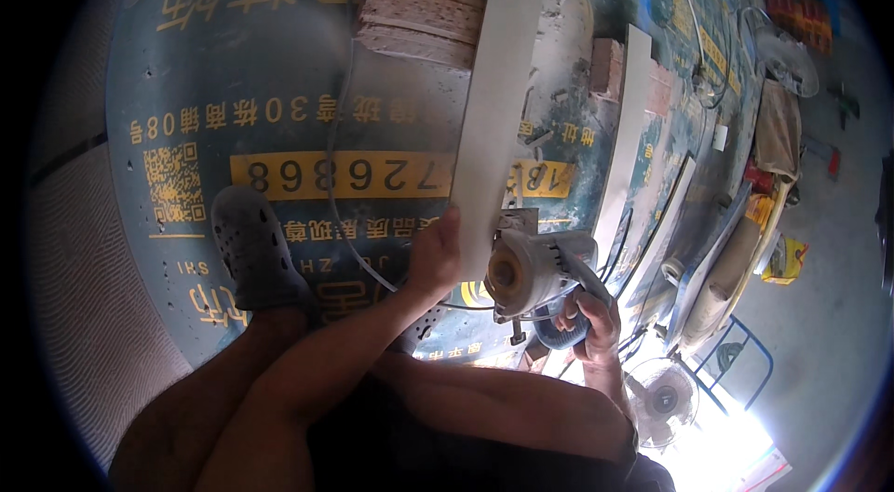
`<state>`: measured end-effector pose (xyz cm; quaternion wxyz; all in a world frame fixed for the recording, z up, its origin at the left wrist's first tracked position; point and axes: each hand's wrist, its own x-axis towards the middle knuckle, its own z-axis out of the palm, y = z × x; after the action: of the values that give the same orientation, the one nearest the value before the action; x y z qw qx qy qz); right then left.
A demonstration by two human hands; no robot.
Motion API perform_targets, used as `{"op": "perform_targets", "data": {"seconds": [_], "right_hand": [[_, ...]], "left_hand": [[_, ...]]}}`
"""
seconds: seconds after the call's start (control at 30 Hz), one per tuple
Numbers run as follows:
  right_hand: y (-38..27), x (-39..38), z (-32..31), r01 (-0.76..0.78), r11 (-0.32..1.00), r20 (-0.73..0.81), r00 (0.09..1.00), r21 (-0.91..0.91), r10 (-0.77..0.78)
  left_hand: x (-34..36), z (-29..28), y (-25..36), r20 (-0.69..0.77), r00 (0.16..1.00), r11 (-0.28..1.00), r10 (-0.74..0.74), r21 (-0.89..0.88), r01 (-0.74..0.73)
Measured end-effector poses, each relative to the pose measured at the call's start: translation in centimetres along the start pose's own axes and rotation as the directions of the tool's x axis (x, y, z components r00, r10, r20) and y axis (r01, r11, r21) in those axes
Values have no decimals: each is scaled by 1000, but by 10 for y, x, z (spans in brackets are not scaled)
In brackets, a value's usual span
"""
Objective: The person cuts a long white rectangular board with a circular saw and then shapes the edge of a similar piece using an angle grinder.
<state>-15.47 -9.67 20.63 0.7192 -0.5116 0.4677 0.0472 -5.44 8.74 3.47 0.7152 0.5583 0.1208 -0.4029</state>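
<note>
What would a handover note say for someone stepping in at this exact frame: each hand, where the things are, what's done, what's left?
Left hand: steadying the near end of the long pale strip, which lies across the blue printed floor sheet.
Right hand: gripping the handheld cutter, its head at the strip's near end.
Foot in a grey clog rests on the sheet.
Done: strip and tool are in place.
Left: I can't tell if a cut has started; the strip looks whole.

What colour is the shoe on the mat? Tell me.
Grey, with holes in the top; the shoe shows best in the head view.
</note>
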Motion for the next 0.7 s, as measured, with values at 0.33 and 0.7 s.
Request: {"op": "perform_targets", "data": {"seconds": [0.33, 0.7], "right_hand": [[10, -8, 0, 24, 999, 15, 1000, -45, -23], [-2, -45, -15, -14, 997, -282, 959, 80, 36]], "left_hand": [[-4, -1, 9, -54, 998, 994, 37, 103, -31], [4, -32, -32, -80, 994, 990, 78, 123, -68]]}}
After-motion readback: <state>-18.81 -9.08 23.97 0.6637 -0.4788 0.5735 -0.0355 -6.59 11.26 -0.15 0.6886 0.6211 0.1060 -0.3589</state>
